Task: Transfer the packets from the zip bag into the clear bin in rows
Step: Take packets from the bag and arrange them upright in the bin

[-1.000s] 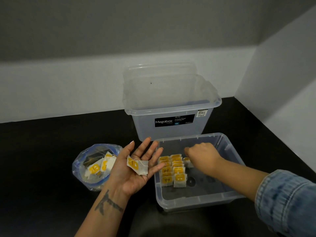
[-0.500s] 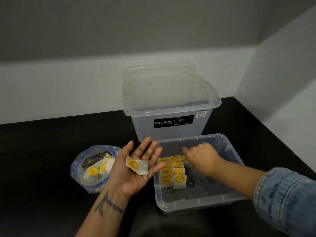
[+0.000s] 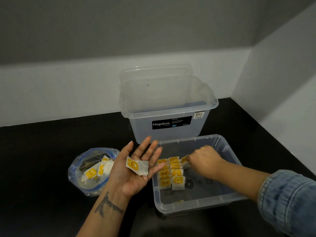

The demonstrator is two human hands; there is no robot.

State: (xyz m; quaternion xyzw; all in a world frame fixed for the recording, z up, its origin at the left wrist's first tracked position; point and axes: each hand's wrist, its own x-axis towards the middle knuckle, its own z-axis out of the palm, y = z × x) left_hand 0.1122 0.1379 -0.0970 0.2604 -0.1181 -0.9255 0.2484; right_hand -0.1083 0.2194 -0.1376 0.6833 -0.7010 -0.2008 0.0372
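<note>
My left hand [image 3: 135,168] lies palm up with straight fingers between the zip bag and the bin, and a white packet with a yellow tag [image 3: 137,165] rests on the palm. The clear zip bag [image 3: 80,170] stands open at left with several packets [image 3: 95,171] inside. A low clear bin [image 3: 196,205] holds two rows of packets [image 3: 171,173] at its left side. Inside the bin, my right hand [image 3: 204,159] pinches a packet [image 3: 185,160] at the far end of a third row.
A tall clear Megabox storage box [image 3: 171,124] stands behind the bin, its lid [image 3: 153,77] leaning against the wall. Walls close the black tabletop [image 3: 42,168] at the back and right.
My right hand has stayed low in the bin at the far end of the rows, shifting only slightly. The left hand keeps the packet on its palm.
</note>
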